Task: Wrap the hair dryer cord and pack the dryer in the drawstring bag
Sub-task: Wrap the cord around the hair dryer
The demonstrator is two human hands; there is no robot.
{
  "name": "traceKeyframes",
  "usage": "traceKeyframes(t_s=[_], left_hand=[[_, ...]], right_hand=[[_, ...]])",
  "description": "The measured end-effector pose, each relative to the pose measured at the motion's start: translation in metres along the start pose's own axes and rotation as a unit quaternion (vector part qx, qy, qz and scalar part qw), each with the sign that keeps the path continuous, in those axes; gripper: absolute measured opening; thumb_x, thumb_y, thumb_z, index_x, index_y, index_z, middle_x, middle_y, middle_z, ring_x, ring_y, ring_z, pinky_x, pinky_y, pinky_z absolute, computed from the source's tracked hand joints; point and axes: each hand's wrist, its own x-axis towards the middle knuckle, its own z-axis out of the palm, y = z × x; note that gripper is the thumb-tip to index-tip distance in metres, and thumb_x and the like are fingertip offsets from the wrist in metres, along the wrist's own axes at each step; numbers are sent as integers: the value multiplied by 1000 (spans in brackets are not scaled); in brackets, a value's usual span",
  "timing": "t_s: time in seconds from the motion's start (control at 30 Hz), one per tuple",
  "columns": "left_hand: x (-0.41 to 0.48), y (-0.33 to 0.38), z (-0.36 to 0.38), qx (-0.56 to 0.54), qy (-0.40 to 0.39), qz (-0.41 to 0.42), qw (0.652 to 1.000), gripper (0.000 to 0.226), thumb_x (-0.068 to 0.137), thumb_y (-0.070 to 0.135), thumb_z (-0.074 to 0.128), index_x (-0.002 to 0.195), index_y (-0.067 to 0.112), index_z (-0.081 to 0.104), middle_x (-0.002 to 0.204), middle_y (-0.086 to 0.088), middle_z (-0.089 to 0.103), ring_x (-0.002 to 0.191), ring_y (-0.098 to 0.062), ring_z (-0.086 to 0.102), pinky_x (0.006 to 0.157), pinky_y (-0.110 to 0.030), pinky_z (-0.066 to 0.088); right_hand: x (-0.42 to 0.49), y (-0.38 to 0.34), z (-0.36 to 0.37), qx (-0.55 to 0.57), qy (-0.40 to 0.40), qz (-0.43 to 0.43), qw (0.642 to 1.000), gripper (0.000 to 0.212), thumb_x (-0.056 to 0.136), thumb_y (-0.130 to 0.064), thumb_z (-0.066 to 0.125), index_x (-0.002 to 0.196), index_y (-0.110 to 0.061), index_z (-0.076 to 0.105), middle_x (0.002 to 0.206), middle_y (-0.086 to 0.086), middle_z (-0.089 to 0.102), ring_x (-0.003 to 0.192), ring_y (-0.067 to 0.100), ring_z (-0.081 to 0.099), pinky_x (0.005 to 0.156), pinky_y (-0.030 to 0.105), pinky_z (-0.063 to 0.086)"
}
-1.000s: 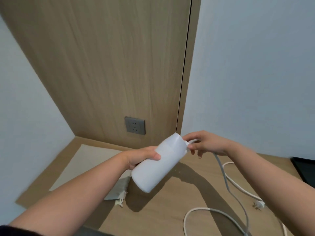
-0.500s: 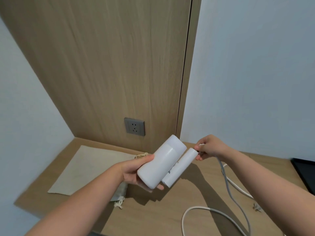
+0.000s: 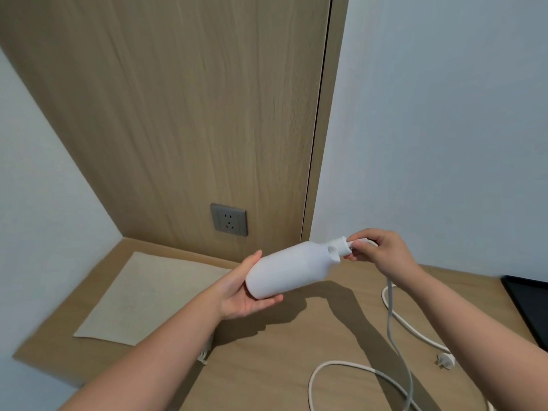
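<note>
Dryer (image 3: 292,270) cradled in left hand (image 3: 243,292); right hand (image 3: 376,250) pinches its cord (image 3: 391,310).

Even, soft daylight; hands (image 3: 246,289) cast a diffuse shadow onto the worktop (image 3: 281,366) below them. Wide-angle bending at frame edges; forearms slightly blurred.

head cam | faces forward-down | close over desk (image 3: 296,366) corner
</note>
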Motion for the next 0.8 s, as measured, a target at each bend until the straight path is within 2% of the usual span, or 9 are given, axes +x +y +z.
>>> traceKeyframes(t_s=[0.1,0.17,0.23,0.37,0.43,0.5,0.57,0.7,0.8], left_hand=[[-6,1,8,53,22,75,996,50,73,31,73,118,15,59,119,-20,57,102,-38,63,60,-41,60],[-8,0,12,88,24,118,989,30,84,29,63,112,19,58,118,-16,56,104,-35,61,61,-37,61],[-10,-1,15,89,30,152,984,18,91,28,56,109,21,57,117,-14,56,104,-33,61,62,-36,61],[-12,-7,14,27,46,172,984,30,88,27,61,115,17,55,119,-17,55,105,-37,61,62,-37,61],[-13,-11,14,-8,42,167,985,40,82,26,66,118,14,53,121,-20,54,109,-39,60,61,-39,61],[-12,-15,15,-17,50,164,985,46,79,25,69,120,13,52,121,-20,54,109,-39,60,64,-42,61],[-9,-20,16,-23,76,162,984,47,83,22,70,124,12,49,121,-19,53,109,-37,60,69,-47,61],[0,-30,14,-8,128,180,975,46,86,24,69,125,13,47,122,-16,51,109,-33,58,77,-48,59],[7,-36,12,70,166,226,958,41,86,27,69,120,16,48,122,-11,53,107,-27,60,76,-42,60]], right_hand=[[-1,0,0,12,22,24,999,10,88,-1,60,90,-2,69,70,15,70,51,16,67,55,20,57],[2,3,2,10,55,31,998,5,87,-10,64,88,-9,69,62,11,67,38,19,56,41,23,49],[4,6,3,-2,75,33,997,14,89,-19,63,81,-10,69,53,8,60,34,18,40,38,22,35],[-2,17,16,33,97,45,994,20,94,-16,52,91,-5,68,56,6,51,45,18,39,47,27,34],[-6,33,26,-121,106,20,987,18,96,-9,43,101,-9,60,62,4,53,55,24,47,54,30,37],[-13,53,36,-343,31,45,938,25,93,-2,39,115,-11,45,78,9,59,70,30,54,61,34,39],[-21,63,48,-468,-80,110,873,33,90,-1,38,123,-5,36,103,17,63,89,35,61,73,39,44],[-38,43,70,-538,-241,117,799,35,95,-2,35,130,3,35,128,21,54,115,34,57,88,38,45],[-49,22,73,-552,-319,89,765,33,96,-8,42,126,4,46,122,22,59,105,33,60,80,36,46]])
